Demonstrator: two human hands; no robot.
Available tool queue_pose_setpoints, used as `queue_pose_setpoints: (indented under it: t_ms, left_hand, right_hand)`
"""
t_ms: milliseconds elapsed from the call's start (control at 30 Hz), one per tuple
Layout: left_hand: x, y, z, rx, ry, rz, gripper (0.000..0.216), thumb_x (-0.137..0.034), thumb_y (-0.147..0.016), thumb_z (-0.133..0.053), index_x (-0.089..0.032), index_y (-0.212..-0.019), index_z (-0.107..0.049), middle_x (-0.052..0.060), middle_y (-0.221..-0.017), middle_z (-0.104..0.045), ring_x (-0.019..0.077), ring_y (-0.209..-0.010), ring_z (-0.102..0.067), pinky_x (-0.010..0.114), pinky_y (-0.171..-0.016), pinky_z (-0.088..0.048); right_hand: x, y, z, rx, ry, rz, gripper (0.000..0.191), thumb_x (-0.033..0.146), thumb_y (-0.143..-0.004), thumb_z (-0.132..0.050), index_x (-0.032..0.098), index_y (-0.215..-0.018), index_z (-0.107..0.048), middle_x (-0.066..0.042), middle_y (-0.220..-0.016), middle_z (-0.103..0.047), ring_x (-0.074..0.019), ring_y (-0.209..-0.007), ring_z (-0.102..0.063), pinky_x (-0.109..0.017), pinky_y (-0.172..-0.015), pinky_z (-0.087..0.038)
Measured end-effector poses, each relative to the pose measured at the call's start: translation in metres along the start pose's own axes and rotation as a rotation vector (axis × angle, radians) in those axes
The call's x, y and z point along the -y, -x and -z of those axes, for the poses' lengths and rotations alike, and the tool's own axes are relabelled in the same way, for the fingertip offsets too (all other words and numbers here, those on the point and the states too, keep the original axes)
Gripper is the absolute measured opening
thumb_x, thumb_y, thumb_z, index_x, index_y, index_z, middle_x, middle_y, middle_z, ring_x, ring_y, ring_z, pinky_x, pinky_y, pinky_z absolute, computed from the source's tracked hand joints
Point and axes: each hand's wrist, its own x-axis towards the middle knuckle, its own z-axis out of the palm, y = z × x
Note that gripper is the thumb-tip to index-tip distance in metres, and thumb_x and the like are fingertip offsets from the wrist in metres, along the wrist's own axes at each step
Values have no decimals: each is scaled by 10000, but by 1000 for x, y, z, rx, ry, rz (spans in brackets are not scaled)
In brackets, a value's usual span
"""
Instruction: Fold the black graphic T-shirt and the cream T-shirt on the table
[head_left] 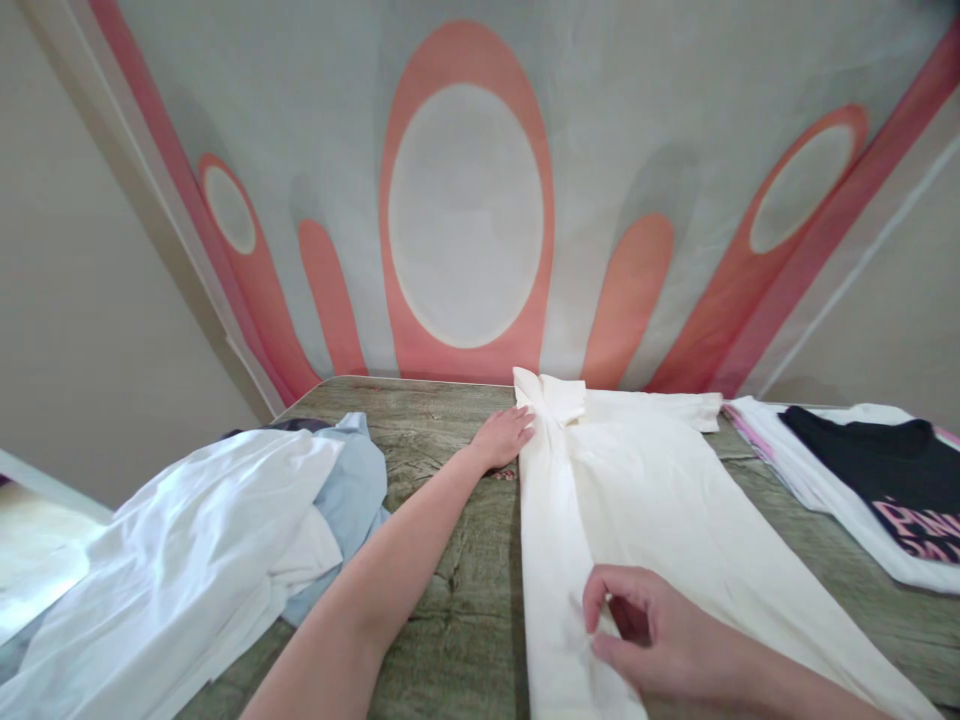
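A cream-white T-shirt point(660, 490) lies spread on the wooden table, its left side folded inward in a long strip with a sleeve turned up at the far end. My left hand point(504, 438) rests with fingers stretched out on the far part of the folded edge, near that sleeve. Close to me, my right hand point(652, 630) has thumb and forefinger curled into a pinch at the folded strip, with shirt fabric seemingly at the fingertips. Its other fingers are mostly hidden.
At left, a loose heap holds a white garment point(187, 530) and a light blue one point(352, 480). Folded shirts lie at right, a black printed one point(885, 470) on top. A grey backdrop with pink-orange shapes point(465, 360) stands behind the wooden table point(457, 600).
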Motion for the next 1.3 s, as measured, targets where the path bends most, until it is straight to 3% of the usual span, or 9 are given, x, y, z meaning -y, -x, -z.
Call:
queue_pose_setpoints:
  t_ms: [233, 400, 533, 700, 833, 967, 1067, 1200, 1300]
  left_hand:
    - [0, -1, -1, -9, -11, -1, 492, -428, -944, -176, -213, -1349, -355, 41, -1446, -294, 178, -1316, -266, 362, -1063, -217]
    - [-1, 1, 0, -6, 0, 3, 517, -456, -943, -138, -214, -1352, -344, 42, -1455, -275, 174, -1327, -240, 366, -1065, -208]
    - [-3, 1, 2, 5, 10, 2, 539, -478, -939, -116, -215, -1360, -327, 46, -1465, -248, 177, -1335, -216, 377, -1070, -191]
    - [-5, 2, 2, 31, -10, 35, 516, -463, -938, -154, -228, -1377, -292, 39, -1477, -213, 204, -1340, -197, 409, -1077, -156]
    - [-6, 7, 5, 38, -38, 49, 528, -462, -933, -171, -203, -1376, -295, 60, -1478, -206, 233, -1345, -177, 444, -1071, -151]
    - [-13, 14, 8, 70, -67, 27, 544, -448, -927, -199, -159, -1380, -283, 82, -1478, -197, 227, -1352, -156, 443, -1079, -130]
    - [-26, 18, 7, 71, -81, 20, 549, -442, -927, -190, -149, -1382, -278, 90, -1473, -211, 218, -1353, -157, 434, -1086, -116]
    - [-45, 23, 3, 76, -61, 25, 664, -528, -907, -161, -76, -1381, -272, 153, -1462, -212, 254, -1345, -177, 427, -1081, -144]
    - [-51, 27, 2, 74, -37, 37, 763, -604, -877, -140, -50, -1393, -231, 174, -1466, -178, 278, -1350, -150, 436, -1076, -151]
  right_hand:
    - [4, 6, 12, 124, -51, 15, 159, 65, -638, -519, 178, -750, -504, 77, -575, -372, -61, -533, -355, -163, -472, -267]
    - [2, 7, 18, 313, -46, -41, 344, 66, -642, -544, 193, -957, -592, 90, -511, -342, -50, -451, -331, -145, -410, -236]
    - [9, 7, 18, 421, -90, -53, 319, 133, -728, -510, 194, -1015, -636, 87, -459, -335, -37, -379, -294, -131, -384, -245]
    - [22, 10, 26, 519, -112, -64, 359, 204, -728, -570, 174, -1081, -631, 77, -456, -407, -37, -356, -369, -123, -372, -300]
    - [26, 19, 51, 560, -72, -168, 411, 264, -796, -513, 197, -1200, -555, 46, -504, -521, -52, -341, -441, -130, -358, -314]
    - [22, 6, 82, 343, 58, -100, 432, 319, -843, -461, 218, -1262, -486, -28, -729, -657, -103, -488, -589, -178, -442, -425]
    - [15, -35, 99, 45, 316, 118, 346, 302, -832, -470, 184, -1132, -594, -79, -956, -668, -184, -817, -633, -294, -720, -497]
    - [-7, -108, 105, -329, 613, 271, 392, 223, -843, -387, 110, -1177, -559, -147, -1210, -564, -239, -1126, -506, -400, -986, -358]
    - [-32, -148, 101, -382, 756, 336, 469, 254, -874, -347, 91, -1306, -432, -144, -1385, -393, -218, -1283, -337, -386, -1060, -261]
